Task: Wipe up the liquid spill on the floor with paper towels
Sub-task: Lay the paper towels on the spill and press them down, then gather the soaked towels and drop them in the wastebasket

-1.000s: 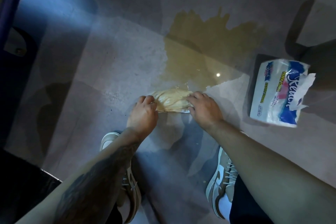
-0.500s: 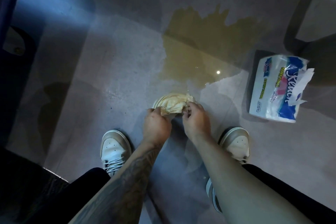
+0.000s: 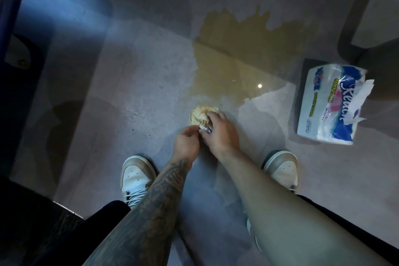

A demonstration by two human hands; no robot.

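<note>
One view only, head camera, looking down at the floor (image 3: 121, 75).

Item, spill (image 3: 241, 49): yellow-brown pool, far of centre, largely unwiped. Judged progress: early; only the near edge looks cleared, the bulk is left.

Item, wad of paper towels (image 3: 199, 115): soaked, bunched, on the floor at the near edge of the spill.

Item, right hand (image 3: 220, 134): grip closed on the wad from the right.

Item, left hand (image 3: 186, 142): fingers pinched at the wad's near edge.

Item, paper towel pack (image 3: 330, 103): right, well apart from the spill, wrapper torn open.

Obscured: the wad's underside; dark shapes at the frame's edges, unidentifiable; any thin wet film on the near floor hard to tell from shadow.
</note>
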